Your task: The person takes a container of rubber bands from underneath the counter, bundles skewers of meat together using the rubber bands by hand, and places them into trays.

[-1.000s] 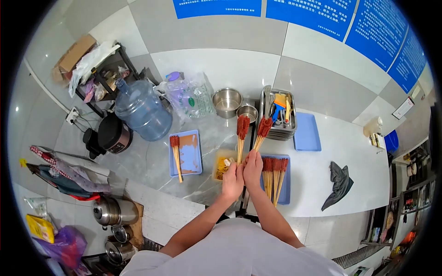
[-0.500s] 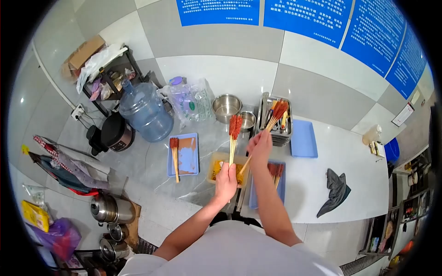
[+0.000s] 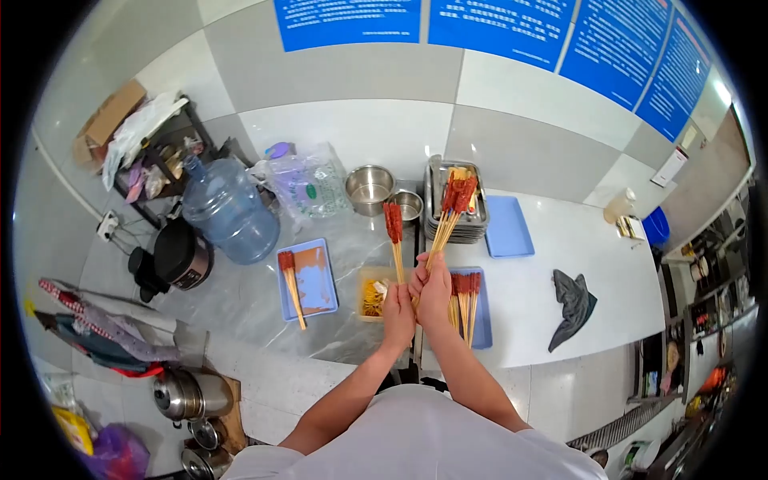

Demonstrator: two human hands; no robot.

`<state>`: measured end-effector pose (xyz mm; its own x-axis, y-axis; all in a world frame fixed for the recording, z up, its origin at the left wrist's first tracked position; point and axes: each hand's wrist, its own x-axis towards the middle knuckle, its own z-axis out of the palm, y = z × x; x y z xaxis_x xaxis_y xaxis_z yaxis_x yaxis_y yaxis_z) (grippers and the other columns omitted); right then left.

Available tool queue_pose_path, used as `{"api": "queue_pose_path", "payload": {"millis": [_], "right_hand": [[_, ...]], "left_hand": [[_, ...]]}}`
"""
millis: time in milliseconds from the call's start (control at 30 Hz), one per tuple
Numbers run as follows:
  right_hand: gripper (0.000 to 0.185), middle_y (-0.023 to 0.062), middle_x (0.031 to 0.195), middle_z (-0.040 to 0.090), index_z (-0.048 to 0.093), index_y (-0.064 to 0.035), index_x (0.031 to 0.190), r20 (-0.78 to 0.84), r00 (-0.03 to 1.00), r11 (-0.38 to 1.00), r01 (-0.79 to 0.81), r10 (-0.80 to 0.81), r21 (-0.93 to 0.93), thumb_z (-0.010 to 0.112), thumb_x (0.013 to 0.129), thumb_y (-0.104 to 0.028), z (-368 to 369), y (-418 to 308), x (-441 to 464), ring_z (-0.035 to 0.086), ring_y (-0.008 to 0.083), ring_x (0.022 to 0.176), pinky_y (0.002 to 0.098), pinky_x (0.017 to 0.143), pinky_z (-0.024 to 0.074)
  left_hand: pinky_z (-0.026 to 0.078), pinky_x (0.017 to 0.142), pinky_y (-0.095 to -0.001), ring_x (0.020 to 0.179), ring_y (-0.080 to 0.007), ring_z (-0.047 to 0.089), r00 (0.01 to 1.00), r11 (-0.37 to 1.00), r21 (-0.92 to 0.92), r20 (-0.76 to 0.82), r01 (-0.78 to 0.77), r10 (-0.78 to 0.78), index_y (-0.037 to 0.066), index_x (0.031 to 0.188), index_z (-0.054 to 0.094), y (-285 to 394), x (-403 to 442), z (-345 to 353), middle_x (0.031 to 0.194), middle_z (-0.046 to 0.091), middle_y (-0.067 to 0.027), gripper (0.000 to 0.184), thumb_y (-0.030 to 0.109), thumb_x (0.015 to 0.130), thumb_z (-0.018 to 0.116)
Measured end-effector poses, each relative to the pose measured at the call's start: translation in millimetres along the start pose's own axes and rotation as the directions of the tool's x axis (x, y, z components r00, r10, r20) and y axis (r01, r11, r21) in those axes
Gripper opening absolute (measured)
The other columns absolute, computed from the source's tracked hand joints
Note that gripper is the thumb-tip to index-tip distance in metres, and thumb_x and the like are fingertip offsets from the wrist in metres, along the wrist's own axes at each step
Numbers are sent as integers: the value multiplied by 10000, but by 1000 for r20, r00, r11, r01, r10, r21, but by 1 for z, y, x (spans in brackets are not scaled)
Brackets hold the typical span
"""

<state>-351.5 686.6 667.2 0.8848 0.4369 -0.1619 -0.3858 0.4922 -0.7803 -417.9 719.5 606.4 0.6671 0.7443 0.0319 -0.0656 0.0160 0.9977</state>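
Observation:
Several meat skewers stand upright in my left hand, its fingers wrapped round their wooden sticks. A larger, fanned bunch of meat skewers is gripped by my right hand, tilted up to the right. My hands are side by side, nearly touching. Just behind my left hand is a tub of yellow, thin pieces. Right of my right hand, a blue tray holds several more skewers, partly hidden by the hand. Another blue tray, smeared with reddish-brown sauce, holds a small skewer bunch at the left.
Behind my hands stand a stack of metal trays, a steel bowl and a smaller one. A blue tray and dark cloth lie to the right. A large water bottle stands at the left.
My right hand has come down and in beside my left, bringing its skewer bunch lower. Fewer skewers show in my left hand. The whole view has shifted slightly.

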Motion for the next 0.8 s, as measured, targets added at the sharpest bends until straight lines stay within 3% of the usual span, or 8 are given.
{"api": "queue_pose_path", "payload": {"millis": [67, 167, 233, 267, 400, 500, 600, 800], "right_hand": [[320, -41, 624, 306, 475, -92, 902, -73, 997, 997, -21, 26, 73, 401, 1035, -373, -12, 3, 0, 264, 69, 503, 237, 440, 190], [341, -48, 608, 312, 454, -102, 840, -116, 992, 998, 57, -56, 5, 382, 1039, -369, -35, -7, 1, 269, 61, 481, 237, 422, 202], [353, -53, 603, 327, 440, -103, 799, -107, 988, 991, 101, -110, -91, 374, 1041, -350, -62, -13, -5, 282, 52, 475, 233, 416, 217], [353, -53, 603, 327, 440, -103, 799, -121, 987, 991, 99, -110, -94, 374, 1041, -350, -75, -15, -10, 282, 52, 475, 233, 416, 217], [333, -54, 601, 330, 470, -92, 824, -147, 987, 986, 36, -60, -163, 392, 1038, -335, -128, -8, -32, 298, 44, 481, 230, 419, 218], [314, -38, 609, 326, 557, -31, 1005, -195, 980, 972, 3, -50, -233, 431, 1040, -317, -168, -2, -42, 282, 52, 467, 236, 409, 197], [323, -38, 610, 328, 557, -33, 998, -188, 982, 975, -10, -33, -223, 430, 1041, -327, -198, -11, -44, 282, 52, 470, 234, 408, 201], [328, -36, 598, 339, 551, -42, 979, -121, 991, 956, -91, 59, -279, 430, 1041, -341, -264, -46, -37, 283, 55, 452, 234, 399, 211]], "left_hand": [[357, 535, -267, 621, -88, 416, 998, 997, -73, 44, 40, -37, 58, 863, 471, -2, -5, 5, 720, 457, 5, 275, 244, 1051, 398], [407, 522, -253, 602, -81, 425, 995, 998, 64, 99, -17, 10, 67, 868, 468, -38, -11, 11, 721, 461, 8, 257, 240, 1047, 402], [456, 426, -272, 525, -101, 471, 966, 965, -141, 166, 221, -197, 32, 872, 485, -39, -19, 17, 706, 503, -29, 269, 243, 1029, 426], [456, 426, -272, 525, -101, 471, 962, 963, -139, 176, 233, -207, 32, 872, 485, -44, -26, 22, 706, 503, -29, 269, 243, 1029, 426], [492, 423, -325, 568, -202, 595, 949, 971, 63, 203, 231, -239, 6, 883, 499, -90, -45, 50, 686, 537, -115, 308, 282, 1011, 454], [482, 584, -488, 717, -444, 610, 962, 958, 239, 179, 159, -205, -24, 927, 494, -127, -59, 77, 792, 601, -276, 353, 326, 975, 481], [450, 650, -529, 767, -478, 592, 991, 879, 476, 108, 14, -74, -12, 917, 480, -152, -63, 107, 790, 608, -276, 339, 318, 988, 448], [437, 660, -550, 781, -490, 584, 999, 818, 574, -4, 33, -37, -1, 907, 488, -183, -83, 172, 795, 610, -285, 301, 289, 981, 457]]}}
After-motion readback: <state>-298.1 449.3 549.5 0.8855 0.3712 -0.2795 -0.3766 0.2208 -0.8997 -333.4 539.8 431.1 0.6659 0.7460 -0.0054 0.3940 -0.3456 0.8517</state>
